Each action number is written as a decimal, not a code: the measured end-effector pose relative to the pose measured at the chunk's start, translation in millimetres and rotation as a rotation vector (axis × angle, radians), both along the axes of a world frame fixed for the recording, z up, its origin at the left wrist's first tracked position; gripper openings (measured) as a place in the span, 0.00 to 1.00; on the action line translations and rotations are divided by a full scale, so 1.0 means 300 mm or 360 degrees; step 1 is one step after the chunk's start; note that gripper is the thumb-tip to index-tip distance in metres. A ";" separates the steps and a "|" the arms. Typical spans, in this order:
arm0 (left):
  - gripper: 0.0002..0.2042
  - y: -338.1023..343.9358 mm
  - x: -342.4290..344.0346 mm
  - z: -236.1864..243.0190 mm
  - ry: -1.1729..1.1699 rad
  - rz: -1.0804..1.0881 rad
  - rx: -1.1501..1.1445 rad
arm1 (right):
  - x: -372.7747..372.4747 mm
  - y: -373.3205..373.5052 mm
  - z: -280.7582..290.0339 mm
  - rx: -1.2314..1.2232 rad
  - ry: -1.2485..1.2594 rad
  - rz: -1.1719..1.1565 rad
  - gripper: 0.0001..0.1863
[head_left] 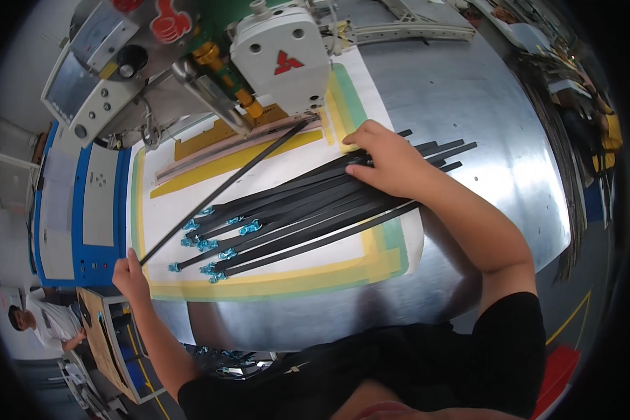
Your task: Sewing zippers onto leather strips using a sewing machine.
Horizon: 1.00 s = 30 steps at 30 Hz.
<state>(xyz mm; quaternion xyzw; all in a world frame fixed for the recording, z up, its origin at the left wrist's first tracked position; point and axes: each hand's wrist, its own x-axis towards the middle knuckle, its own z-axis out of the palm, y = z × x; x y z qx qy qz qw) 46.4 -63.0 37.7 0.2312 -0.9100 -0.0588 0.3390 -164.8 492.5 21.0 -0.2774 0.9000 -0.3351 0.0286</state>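
Observation:
My left hand (131,276) is closed around the near-left end of a long black strap (220,190). That strap slants up and to the right, its far end under the sewing machine's head (280,52). Over the right part of a bundle of black straps (287,199) rests my right hand (388,162), thumb and forefinger apart; its other fingers are partly hidden. The bundle lies fanned out on a white sheet, and shiny blue wrapped pieces (249,227) sit at the left ends of several straps.
Yellow and green tape (378,262) borders the white sheet on the shiny metal table (483,175). A yellow strip template (238,162) lies below the machine head. At the left stand a control panel (91,105) and a blue-framed cabinet (80,203). Another person (56,318) is at a bench farther left.

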 end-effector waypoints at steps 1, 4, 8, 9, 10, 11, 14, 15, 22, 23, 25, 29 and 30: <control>0.25 0.028 0.049 -0.010 -0.0053 -0.0017 0.0087 | -0.008 0.000 -0.005 0.0003 -0.0004 0.0022 0.23; 0.25 0.068 0.148 -0.048 -0.0102 -0.0021 0.0209 | -0.033 -0.023 -0.017 -0.0013 0.0114 0.0006 0.19; 0.25 0.048 0.257 -0.067 -0.0066 0.0018 0.0356 | -0.064 -0.117 -0.015 0.0079 0.0185 0.0090 0.17; 0.25 0.042 0.275 -0.070 -0.0046 0.0052 0.0433 | -0.081 -0.142 -0.025 0.0149 0.0342 0.0103 0.16; 0.25 0.043 0.289 -0.075 -0.0048 0.0062 0.0436 | -0.096 -0.162 -0.033 0.0217 0.0500 0.0117 0.16; 0.25 0.047 0.302 -0.076 0.0049 0.0042 0.0607 | -0.108 -0.177 -0.034 0.0218 0.0498 0.0128 0.16; 0.25 0.036 0.356 -0.084 0.0162 0.0013 0.0777 | -0.141 -0.238 -0.048 0.0444 0.0589 0.0161 0.14; 0.24 0.040 0.364 -0.077 0.0169 -0.0030 0.0789 | -0.146 -0.252 -0.057 0.0455 0.0626 0.0144 0.13; 0.24 0.081 0.398 -0.049 0.0253 -0.0056 0.0772 | -0.215 -0.346 -0.076 0.0477 0.0496 0.0191 0.16; 0.23 0.058 0.420 -0.049 0.0187 -0.0060 0.0787 | -0.203 -0.351 -0.071 0.0475 0.0500 0.0206 0.16; 0.23 0.044 0.447 -0.053 0.0125 -0.0052 0.0804 | -0.157 -0.360 -0.061 0.0012 0.0375 0.0352 0.15; 0.23 0.039 0.408 -0.064 0.0090 -0.0026 0.0781 | -0.148 -0.358 -0.064 0.0120 0.0121 0.0537 0.14; 0.23 0.040 0.381 -0.070 0.0086 0.0003 0.0760 | -0.150 -0.354 -0.056 0.0174 0.0129 0.0554 0.13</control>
